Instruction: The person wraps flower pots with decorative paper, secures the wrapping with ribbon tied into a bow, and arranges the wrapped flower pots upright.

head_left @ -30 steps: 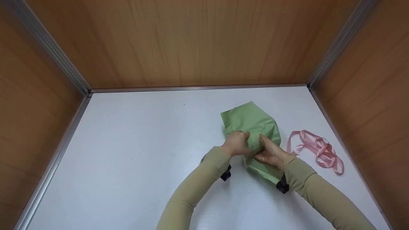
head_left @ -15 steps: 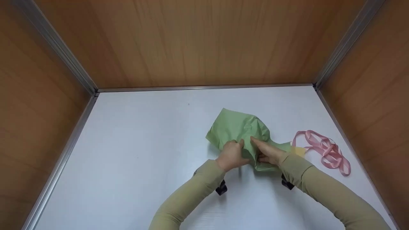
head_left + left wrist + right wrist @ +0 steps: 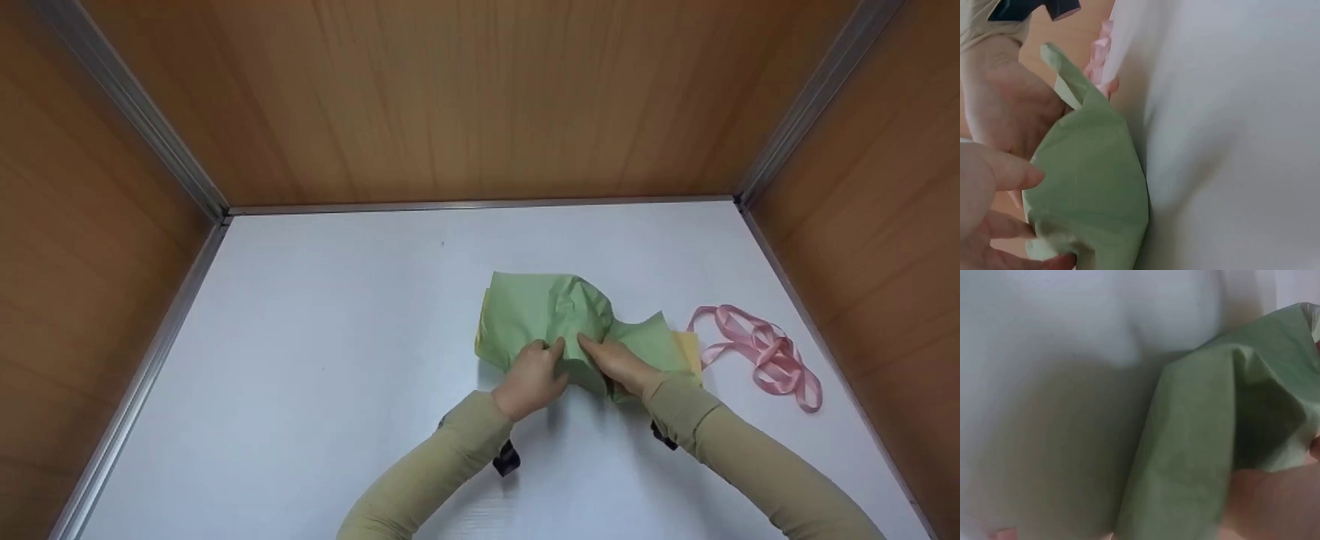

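Green wrapping paper (image 3: pixel 525 304), creased and bulging in the middle, lies on the right half of the white table. Yellow paper (image 3: pixel 687 349) peeks out at its right end and along its left edge. My left hand (image 3: pixel 529 379) pinches the near edge of the bulge. Close beside it, my right hand (image 3: pixel 619 366) grips the paper, its thumb on top and its other fingers under a fold. In the left wrist view the green paper (image 3: pixel 1092 174) hangs as a rounded flap. In the right wrist view it forms a hollow fold. What lies inside the bulge is hidden.
A loose tangle of pink ribbon (image 3: pixel 776 361) lies on the white table (image 3: pixel 337 337), right of the paper. Wooden panels (image 3: pixel 480 105) with metal edges enclose the table at the back and both sides.
The green paper has turned counterclockwise and shifted left and nearer, with both hands moving along. Its yellow layer has come into sight at both ends. The ribbon stays put on the table.
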`<state>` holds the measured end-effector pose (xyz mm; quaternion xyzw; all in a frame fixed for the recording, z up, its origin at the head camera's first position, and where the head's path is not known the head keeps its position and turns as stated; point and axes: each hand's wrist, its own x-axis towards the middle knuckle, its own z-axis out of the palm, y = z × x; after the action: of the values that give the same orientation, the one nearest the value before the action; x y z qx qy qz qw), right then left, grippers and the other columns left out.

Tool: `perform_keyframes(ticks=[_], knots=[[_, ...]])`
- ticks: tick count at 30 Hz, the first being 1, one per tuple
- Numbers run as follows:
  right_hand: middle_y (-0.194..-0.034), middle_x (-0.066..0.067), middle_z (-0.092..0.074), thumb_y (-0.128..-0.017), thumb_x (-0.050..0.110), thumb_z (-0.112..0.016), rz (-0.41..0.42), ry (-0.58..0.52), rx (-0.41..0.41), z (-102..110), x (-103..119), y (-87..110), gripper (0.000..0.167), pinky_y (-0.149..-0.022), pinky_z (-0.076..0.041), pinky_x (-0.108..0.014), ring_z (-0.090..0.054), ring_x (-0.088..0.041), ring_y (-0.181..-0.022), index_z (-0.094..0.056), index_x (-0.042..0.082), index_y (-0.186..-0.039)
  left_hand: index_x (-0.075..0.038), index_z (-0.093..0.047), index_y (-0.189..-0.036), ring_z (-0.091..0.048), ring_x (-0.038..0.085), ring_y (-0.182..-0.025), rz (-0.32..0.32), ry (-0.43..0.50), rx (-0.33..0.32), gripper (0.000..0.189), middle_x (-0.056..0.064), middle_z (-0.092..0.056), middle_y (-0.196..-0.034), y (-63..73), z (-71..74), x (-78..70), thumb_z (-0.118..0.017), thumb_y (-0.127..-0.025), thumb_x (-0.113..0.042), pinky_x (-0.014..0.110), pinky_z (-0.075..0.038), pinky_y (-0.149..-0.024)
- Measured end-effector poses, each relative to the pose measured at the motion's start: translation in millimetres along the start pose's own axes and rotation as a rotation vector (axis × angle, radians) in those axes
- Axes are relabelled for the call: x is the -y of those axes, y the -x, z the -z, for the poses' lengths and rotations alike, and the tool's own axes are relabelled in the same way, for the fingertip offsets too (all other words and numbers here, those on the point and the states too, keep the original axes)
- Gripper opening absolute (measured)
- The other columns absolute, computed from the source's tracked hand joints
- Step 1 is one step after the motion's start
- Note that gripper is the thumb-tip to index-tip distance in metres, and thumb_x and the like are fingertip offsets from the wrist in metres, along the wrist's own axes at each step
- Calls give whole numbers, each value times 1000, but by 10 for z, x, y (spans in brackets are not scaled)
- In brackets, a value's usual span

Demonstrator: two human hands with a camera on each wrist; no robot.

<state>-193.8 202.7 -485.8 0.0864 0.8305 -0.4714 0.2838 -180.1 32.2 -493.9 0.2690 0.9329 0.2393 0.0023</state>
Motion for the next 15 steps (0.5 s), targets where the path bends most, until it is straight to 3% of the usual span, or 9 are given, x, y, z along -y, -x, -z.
perform_keyframes(ticks=[3,7,10,15], knots=[[-149,-36,-13,-100,49,-29,11,78,-125,-65,-34,-20,82,-111,-25,-52,-20,-45,-138,-7,-18,-143,6,-58,-120,-65,23,-87,15,-1,-27,33,16,-65,-96,-60,-18,66,-58,-92,-12,31,-53,-74],[-141,-39,-16,-99,45,-33,46,152,-269,-153,-79,-53,79,-110,-23,-55,-20,-47,-132,-8,-17,-143,3,-61,-113,-61,23,-84,24,-120,-61,25,11,-62,-94,-132,-61,128,-54,-95,-11,33,-51,-71],[-138,-38,-13,-99,39,-38,126,170,-343,-208,-100,-73,77,-109,-19,-57,-14,-47,-130,-6,-16,-143,3,-59,-120,-57,26,-97,34,-203,-48,30,13,-60,-107,-157,-108,148,-55,-94,-12,37,-49,-79],[-149,-33,0,-101,32,-39,256,168,-391,-265,-117,-96,73,-113,-9,-56,0,-46,-139,-2,-13,-146,3,-43,-138,-41,31,-130,98,-202,73,44,16,-47,-141,-174,-164,135,-50,-97,-11,45,-38,-102]])
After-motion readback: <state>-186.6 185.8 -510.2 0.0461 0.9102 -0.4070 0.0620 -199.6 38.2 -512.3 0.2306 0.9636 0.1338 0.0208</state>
